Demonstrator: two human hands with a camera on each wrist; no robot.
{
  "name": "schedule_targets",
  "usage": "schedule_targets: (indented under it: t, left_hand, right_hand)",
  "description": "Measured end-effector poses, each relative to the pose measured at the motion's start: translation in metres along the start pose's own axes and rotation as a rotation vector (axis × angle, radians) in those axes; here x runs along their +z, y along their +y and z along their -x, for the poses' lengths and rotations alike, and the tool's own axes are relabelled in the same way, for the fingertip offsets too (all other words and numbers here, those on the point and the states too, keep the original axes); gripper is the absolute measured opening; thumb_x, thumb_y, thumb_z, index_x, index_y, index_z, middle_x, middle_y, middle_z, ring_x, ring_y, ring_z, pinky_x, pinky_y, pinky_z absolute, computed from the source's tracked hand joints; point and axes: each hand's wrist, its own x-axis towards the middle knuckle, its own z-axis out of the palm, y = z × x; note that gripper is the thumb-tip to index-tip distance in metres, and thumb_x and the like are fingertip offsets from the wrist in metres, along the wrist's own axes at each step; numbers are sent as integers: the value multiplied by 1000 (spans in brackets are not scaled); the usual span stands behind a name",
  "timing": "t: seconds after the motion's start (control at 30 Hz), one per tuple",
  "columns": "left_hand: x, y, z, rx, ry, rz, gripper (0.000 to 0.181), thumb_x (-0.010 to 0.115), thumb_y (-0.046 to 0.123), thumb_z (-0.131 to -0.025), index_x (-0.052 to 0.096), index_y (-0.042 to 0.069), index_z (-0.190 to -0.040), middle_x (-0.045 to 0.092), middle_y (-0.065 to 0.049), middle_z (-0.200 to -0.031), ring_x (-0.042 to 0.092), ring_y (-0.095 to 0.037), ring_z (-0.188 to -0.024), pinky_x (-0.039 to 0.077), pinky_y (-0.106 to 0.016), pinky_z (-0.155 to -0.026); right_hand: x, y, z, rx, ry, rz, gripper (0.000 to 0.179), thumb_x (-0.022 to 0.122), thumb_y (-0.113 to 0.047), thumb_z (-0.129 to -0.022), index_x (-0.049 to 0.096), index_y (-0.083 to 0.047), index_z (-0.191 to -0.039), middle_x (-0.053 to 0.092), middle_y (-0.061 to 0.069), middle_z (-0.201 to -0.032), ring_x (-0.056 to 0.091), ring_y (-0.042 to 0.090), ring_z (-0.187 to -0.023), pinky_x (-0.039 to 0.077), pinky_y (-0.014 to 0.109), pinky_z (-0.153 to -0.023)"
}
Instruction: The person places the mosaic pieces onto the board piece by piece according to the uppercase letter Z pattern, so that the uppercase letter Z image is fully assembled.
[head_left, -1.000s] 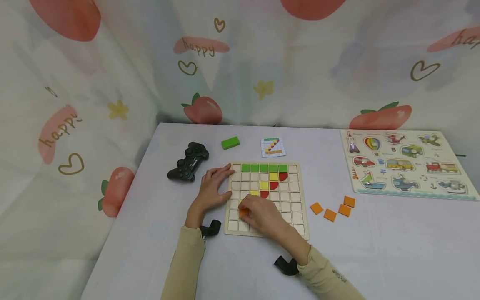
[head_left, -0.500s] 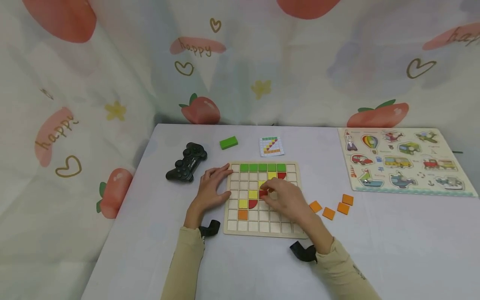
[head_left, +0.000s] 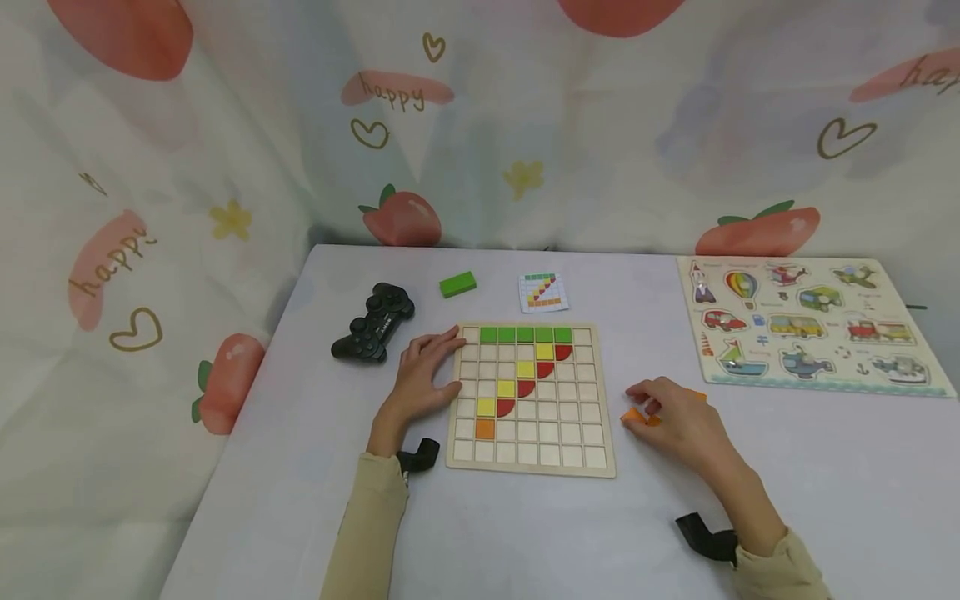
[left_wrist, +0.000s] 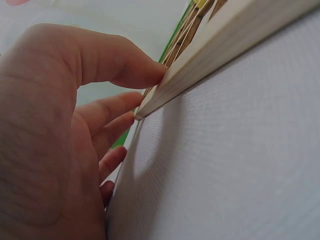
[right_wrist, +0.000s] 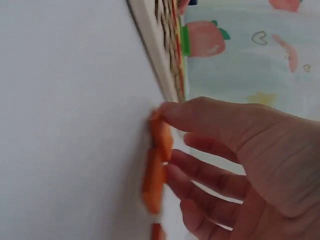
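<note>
A wooden grid board [head_left: 570, 471] lies on the table, with several green tiles [head_left: 525, 335] along its top row. Yellow squares [head_left: 507, 389] and red quarter-round tiles [head_left: 526, 389] step diagonally below, down to one orange tile [head_left: 485, 429]. My left hand [head_left: 422, 382] rests at the board's left edge, fingers extended and thumb touching the wooden side, as the left wrist view also shows. Right of the board, my right hand [head_left: 678, 421] is over the loose orange tiles [right_wrist: 154, 180]. Its thumb touches the nearest one, the other fingers spread apart from the thumb. The hand partly hides these tiles.
Behind the board lie a small pattern card [head_left: 543, 293] and a green block [head_left: 457, 284]. A black game controller [head_left: 375, 323] sits at the left, beyond the left hand. A picture puzzle board [head_left: 813, 325] occupies the back right. A patterned curtain [head_left: 480, 167] hangs behind the table.
My right hand placed the orange tile in the grid, passed over a red tile, then moved right to the loose orange tiles. The left hand stayed at the board's edge.
</note>
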Motion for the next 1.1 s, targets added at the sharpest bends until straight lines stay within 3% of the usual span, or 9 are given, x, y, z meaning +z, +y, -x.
schedule_targets:
  t: [0.27, 0.57, 0.67, 0.83, 0.97, 1.1]
  left_hand:
    - [-2, 0, 1, 1, -6, -11, 68, 65, 27, -79, 51, 21, -145, 30, 10, -159, 27, -23, -137, 20, -49, -111]
    - [-2, -1, 0, 16, -3, -13, 68, 65, 27, -79, 50, 21, -145, 30, 8, -160, 27, -25, -137, 20, -50, -111]
    - [-1, -1, 0, 18, -6, -15, 68, 65, 28, -79, 50, 21, -145, 30, 9, -160, 27, -25, -138, 19, -50, -112]
    - [-1, 1, -1, 13, -6, -19, 67, 65, 28, -79, 51, 22, -144, 30, 10, -159, 27, -25, -138, 19, -50, -112]
    - [-2, 2, -1, 7, -12, -20, 67, 65, 28, -79, 50, 21, -145, 30, 9, -160, 27, -25, -138, 19, -50, -112]
    - [-3, 2, -1, -2, -17, -25, 68, 65, 28, -79, 50, 22, -145, 30, 10, -160, 27, -24, -138, 19, -49, -112]
  right_hand:
    - [5, -10, 7, -35, 5, 21, 31, 81, -10, -75, 70, -3, -104, 63, 0, -85, 57, 17, -76, 49, 33, -64]
    - [10, -13, 1, -61, 50, 118, 30, 77, -6, -74, 71, -1, -103, 65, 6, -87, 53, 17, -69, 44, 29, -57]
    - [9, -12, 1, -65, 38, 121, 30, 77, -5, -74, 71, -1, -103, 64, 6, -87, 53, 18, -70, 45, 30, -57]
    - [10, -21, -4, -84, 85, 102, 32, 79, -6, -73, 71, -2, -104, 64, 6, -89, 55, 19, -73, 48, 31, -58]
    - [22, -49, -12, -185, 93, 30, 33, 80, -6, -74, 71, -5, -106, 68, 4, -96, 60, 19, -81, 54, 35, -69]
    - [47, -83, -20, -360, 49, -34, 30, 80, -9, -76, 72, -8, -105, 70, 1, -100, 63, 18, -91, 56, 36, -77]
